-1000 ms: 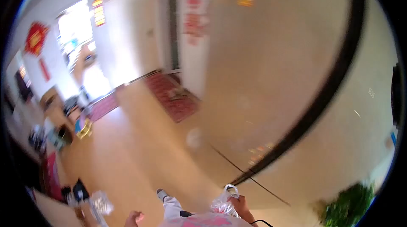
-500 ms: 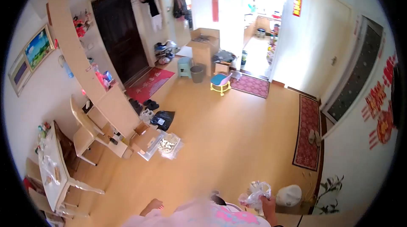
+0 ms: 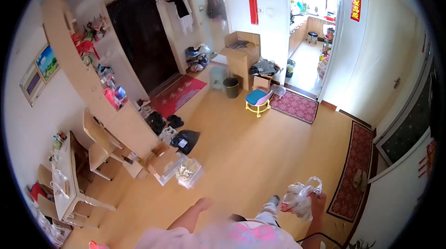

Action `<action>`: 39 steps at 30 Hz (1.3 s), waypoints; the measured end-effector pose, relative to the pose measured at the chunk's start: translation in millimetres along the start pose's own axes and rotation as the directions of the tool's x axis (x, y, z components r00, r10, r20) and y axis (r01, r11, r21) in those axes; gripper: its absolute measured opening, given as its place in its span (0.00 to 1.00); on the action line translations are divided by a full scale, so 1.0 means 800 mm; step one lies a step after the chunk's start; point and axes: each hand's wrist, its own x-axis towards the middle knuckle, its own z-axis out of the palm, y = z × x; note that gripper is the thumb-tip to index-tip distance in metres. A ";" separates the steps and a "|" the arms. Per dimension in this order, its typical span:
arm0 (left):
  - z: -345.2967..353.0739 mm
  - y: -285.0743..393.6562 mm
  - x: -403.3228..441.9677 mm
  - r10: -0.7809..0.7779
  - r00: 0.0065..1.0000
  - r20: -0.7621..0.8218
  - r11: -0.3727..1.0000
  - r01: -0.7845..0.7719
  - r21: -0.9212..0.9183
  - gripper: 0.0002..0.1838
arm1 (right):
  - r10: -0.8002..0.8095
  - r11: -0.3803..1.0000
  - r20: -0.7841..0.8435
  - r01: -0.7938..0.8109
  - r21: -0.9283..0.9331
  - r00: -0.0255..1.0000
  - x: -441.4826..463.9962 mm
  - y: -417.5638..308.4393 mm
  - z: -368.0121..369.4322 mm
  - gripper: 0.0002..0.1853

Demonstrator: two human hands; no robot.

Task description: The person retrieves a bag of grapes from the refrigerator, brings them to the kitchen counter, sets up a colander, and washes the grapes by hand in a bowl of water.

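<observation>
My right hand [image 3: 318,201] grips a crumpled clear plastic bag [image 3: 296,199] by its top, out in front of my body at the lower right. Something reddish shows through the bag's lower part, but I cannot make out what it is. My left hand [image 3: 203,203] hangs over the wooden floor, apart from any object; its fingers are too small and turned away to read. Between the hands, my leg and sock [image 3: 271,208] show below my pink-printed top.
To the left are a table [image 3: 65,188], chairs [image 3: 100,149], and a shelf unit. Near it lie an open carton [image 3: 162,160], a plastic-wrapped bundle [image 3: 187,171] and a black bag [image 3: 186,141]. A small chair [image 3: 258,99] stands ahead by the kitchen doorway; a long red rug [image 3: 351,170] lies right.
My view has shifted, and the room's things sit nearer. My right hand with the plastic bag is higher and further right in view. My left hand has swung forward; a leg now shows.
</observation>
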 end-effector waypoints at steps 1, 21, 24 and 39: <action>0.005 0.011 0.020 -0.052 0.998 0.028 0.999 0.051 0.016 0.17 | 0.042 0.999 -0.027 -0.041 0.035 0.999 0.032 -0.001 -0.014 0.10; -0.052 0.227 0.356 -0.646 0.698 0.309 0.551 0.706 -0.445 0.11 | 0.027 0.951 -0.035 -0.015 0.308 0.999 0.664 0.056 -0.006 0.07; -0.119 0.271 0.495 -0.660 0.721 0.211 0.556 0.658 -0.508 0.12 | 0.100 0.950 -0.182 -0.040 0.310 0.978 0.744 0.021 -0.019 0.09; -0.367 0.745 1.187 0.423 0.903 0.077 0.869 -0.380 -0.316 0.22 | 0.160 0.972 -0.631 -0.009 0.236 0.759 1.187 -0.051 -0.110 0.08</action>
